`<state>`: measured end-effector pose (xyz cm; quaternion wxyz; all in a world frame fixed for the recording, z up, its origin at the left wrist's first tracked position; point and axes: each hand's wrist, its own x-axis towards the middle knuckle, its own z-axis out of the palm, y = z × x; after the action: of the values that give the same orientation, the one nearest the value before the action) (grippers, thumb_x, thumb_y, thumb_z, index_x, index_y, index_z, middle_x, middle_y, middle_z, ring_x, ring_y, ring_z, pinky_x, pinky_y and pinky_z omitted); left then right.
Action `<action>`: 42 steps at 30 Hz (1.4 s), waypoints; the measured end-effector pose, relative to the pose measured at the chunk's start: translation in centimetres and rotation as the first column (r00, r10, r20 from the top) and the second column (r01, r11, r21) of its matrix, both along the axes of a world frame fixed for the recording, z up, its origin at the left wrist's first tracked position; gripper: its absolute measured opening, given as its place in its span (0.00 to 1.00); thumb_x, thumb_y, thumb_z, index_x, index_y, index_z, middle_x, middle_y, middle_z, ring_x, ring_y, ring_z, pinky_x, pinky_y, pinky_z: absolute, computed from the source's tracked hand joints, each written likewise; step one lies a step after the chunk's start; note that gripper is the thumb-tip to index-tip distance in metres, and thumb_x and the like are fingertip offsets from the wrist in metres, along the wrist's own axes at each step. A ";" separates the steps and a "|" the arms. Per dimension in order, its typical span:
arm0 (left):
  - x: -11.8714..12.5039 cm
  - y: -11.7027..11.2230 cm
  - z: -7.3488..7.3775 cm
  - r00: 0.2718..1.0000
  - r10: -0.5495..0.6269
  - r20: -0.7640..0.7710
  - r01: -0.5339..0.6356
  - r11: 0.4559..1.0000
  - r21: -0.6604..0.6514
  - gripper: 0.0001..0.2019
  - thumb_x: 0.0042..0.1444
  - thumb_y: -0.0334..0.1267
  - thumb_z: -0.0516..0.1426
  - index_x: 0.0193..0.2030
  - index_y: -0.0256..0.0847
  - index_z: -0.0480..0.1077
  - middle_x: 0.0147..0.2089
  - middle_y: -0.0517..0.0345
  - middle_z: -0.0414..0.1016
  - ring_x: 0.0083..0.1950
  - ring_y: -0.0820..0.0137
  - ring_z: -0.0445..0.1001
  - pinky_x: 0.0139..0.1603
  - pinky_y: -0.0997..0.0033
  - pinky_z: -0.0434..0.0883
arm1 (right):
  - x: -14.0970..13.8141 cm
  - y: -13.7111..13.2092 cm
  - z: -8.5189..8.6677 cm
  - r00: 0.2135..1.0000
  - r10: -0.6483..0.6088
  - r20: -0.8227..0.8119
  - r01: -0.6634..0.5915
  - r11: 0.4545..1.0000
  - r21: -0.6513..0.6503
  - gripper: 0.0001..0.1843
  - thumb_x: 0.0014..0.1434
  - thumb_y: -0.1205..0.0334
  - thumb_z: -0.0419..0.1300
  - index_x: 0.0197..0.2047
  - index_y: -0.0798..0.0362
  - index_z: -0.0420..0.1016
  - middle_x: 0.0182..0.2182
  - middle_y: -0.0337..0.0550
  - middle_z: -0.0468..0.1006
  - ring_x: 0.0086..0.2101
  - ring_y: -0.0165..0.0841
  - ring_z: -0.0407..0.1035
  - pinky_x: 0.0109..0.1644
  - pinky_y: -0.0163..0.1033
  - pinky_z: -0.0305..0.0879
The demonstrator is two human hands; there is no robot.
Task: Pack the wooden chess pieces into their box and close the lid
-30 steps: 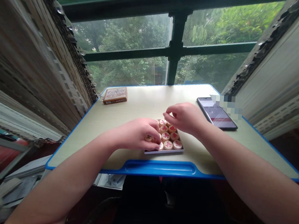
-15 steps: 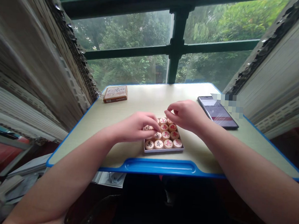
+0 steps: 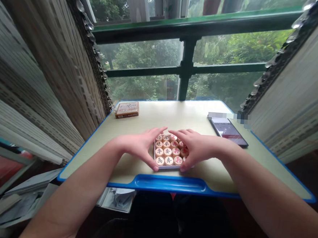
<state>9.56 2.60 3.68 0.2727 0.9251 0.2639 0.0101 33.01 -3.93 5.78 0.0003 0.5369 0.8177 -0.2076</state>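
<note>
A small square tray (image 3: 169,167) full of several round wooden chess pieces (image 3: 169,152), marked in red and black, lies near the front of a cream table with a blue rim (image 3: 171,183). My left hand (image 3: 140,146) cups the tray's left side, fingers along the far edge and thumb at the near corner. My right hand (image 3: 197,147) cups the right side the same way. The fingertips of both hands nearly meet behind the tray.
A brown-and-cream box (image 3: 127,109) lies at the table's far left corner. A dark phone (image 3: 227,130) with a lit screen lies at the right. Slatted blinds flank the table on both sides, with a green-framed window behind. Papers lie on the floor at lower left.
Both hands stopped picking among the pieces and spread to clasp the tray's two sides. The view tilted upward, showing more of the window.
</note>
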 end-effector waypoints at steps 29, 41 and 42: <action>1.7 4.2 -2.2 0.842 0.461 0.280 -0.449 0.887 -0.111 0.18 0.55 0.39 0.51 0.51 0.36 0.67 0.51 0.49 0.73 0.50 0.64 0.71 0.52 0.65 0.67 | 0.6 2.2 -2.0 0.980 0.008 -0.198 0.033 0.979 0.203 0.49 0.40 0.47 0.66 0.64 0.51 0.56 0.59 0.53 0.61 0.54 0.46 0.63 0.56 0.46 0.60; 2.0 4.7 -3.3 0.702 0.575 0.421 -0.541 0.814 -0.210 0.17 0.53 0.35 0.53 0.50 0.35 0.68 0.51 0.47 0.73 0.39 0.68 0.74 0.34 0.69 0.73 | 1.1 3.0 -2.5 0.961 -0.099 -0.257 0.144 0.976 0.161 0.58 0.41 0.47 0.66 0.68 0.57 0.43 0.63 0.57 0.55 0.59 0.45 0.56 0.62 0.45 0.53; 2.1 4.7 -3.4 0.682 0.593 0.428 -0.542 0.803 -0.248 0.17 0.53 0.35 0.53 0.50 0.35 0.68 0.51 0.46 0.72 0.36 0.69 0.74 0.32 0.69 0.74 | 1.2 3.0 -2.4 0.961 -0.095 -0.260 0.139 0.978 0.154 0.58 0.41 0.48 0.66 0.68 0.57 0.43 0.63 0.57 0.56 0.59 0.45 0.56 0.62 0.46 0.53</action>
<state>11.66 7.33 0.33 0.3595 0.7490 0.4605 0.3126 34.24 -0.89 3.34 -0.1618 0.5518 0.7926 -0.2027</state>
